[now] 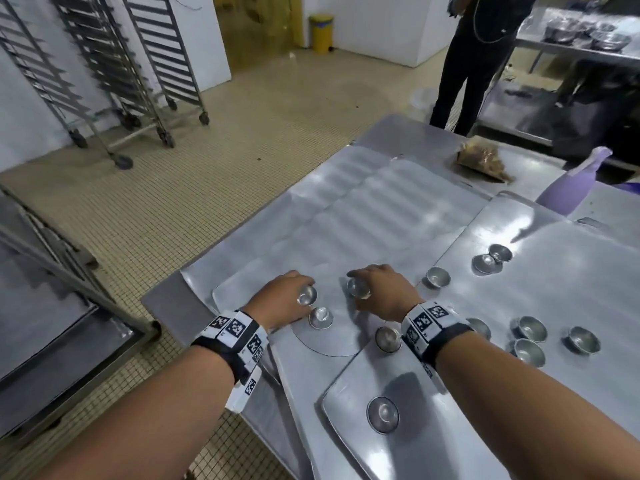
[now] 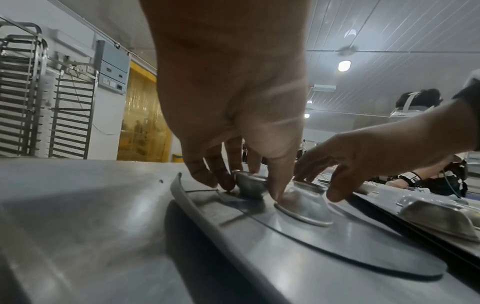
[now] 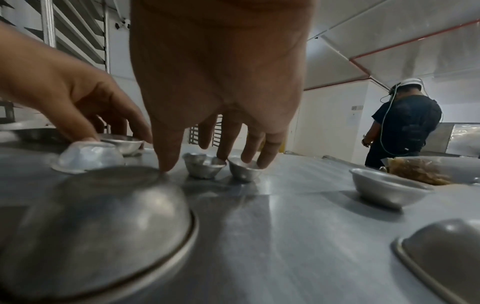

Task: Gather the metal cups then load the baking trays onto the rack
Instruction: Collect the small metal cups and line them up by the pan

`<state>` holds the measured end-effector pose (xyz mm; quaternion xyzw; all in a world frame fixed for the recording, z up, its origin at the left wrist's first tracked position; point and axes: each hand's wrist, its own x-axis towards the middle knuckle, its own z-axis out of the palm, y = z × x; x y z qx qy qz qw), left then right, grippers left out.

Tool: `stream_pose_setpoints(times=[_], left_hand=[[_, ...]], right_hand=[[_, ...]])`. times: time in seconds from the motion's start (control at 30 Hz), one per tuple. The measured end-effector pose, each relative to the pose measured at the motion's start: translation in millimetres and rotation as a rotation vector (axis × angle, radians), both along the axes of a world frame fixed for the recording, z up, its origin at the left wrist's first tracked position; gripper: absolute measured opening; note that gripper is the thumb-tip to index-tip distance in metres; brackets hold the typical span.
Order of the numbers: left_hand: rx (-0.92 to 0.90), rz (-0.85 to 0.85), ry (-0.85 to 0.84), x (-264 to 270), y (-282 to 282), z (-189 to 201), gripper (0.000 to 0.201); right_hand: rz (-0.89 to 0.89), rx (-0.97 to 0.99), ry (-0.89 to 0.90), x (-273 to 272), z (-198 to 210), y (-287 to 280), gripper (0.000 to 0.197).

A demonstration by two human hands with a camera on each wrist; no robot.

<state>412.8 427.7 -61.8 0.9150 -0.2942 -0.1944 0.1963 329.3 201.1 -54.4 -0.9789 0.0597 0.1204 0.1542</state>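
Observation:
Several small metal cups lie on flat baking trays on a steel table. My left hand pinches an upright cup between fingers and thumb; the thumb also touches an overturned cup beside it. My right hand reaches down over two upright cups, its fingertips resting in the rim of the right one and its thumb apart to the left. More cups are scattered on the right tray. Overturned cups sit on the near tray.
Empty wheeled tray racks stand across the tiled floor at the back left, another rack close on the left. A person in black stands behind the table. A purple bottle and a brown bag lie at the table's far end.

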Motion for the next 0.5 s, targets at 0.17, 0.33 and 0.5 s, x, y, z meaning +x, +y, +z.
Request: stream_pose_setpoints(times=[0.17, 0.33, 0.5], left_hand=[[-0.059, 0.015, 0.022, 7, -10, -2, 0.053], [-0.066, -0.011, 0.042, 23, -37, -2, 0.059], [-0.059, -0.021, 0.024, 49, -67, -5, 0.061]], right_hand=[[-0.057, -0.008, 0.017, 5, -6, -10, 0.033], [-0.148, -0.050, 0.059, 12, -7, -39, 0.045], [-0.280, -0.077, 0.093, 24, -6, -70, 0.047]])
